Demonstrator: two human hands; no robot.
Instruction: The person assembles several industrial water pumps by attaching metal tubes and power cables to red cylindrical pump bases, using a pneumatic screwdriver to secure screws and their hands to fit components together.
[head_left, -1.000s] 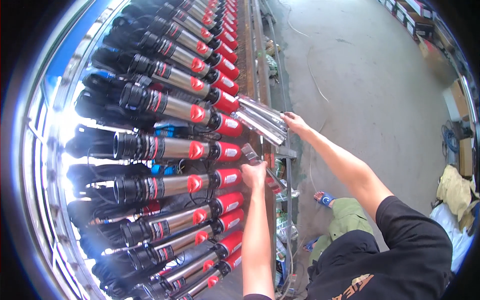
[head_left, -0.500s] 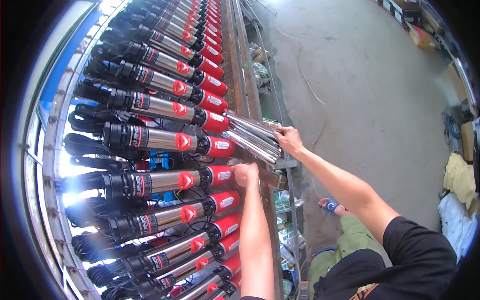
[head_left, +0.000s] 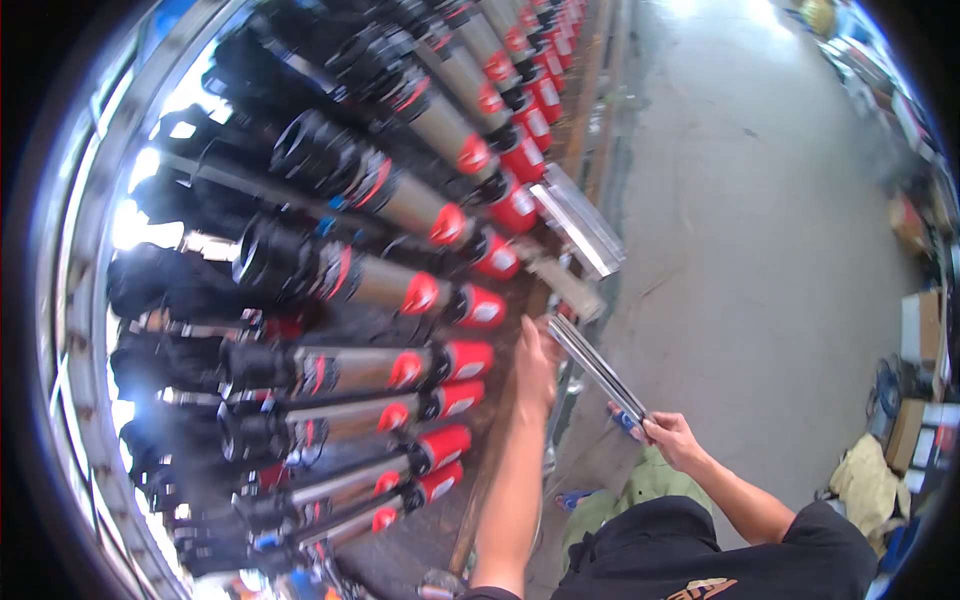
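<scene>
Right hand: fingers pinching the near end of a shiny metal strip, which slants out past the table edge, above the floor. Left hand at the strip's far end, fingers blurred; cannot tell whether they grip it. More metal strips lie beyond, near the red ends of the steel cylinders ranged side by side.

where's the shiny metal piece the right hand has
In the head view, right of centre, the metal piece slants from the right hand up-left toward the left hand.
</scene>
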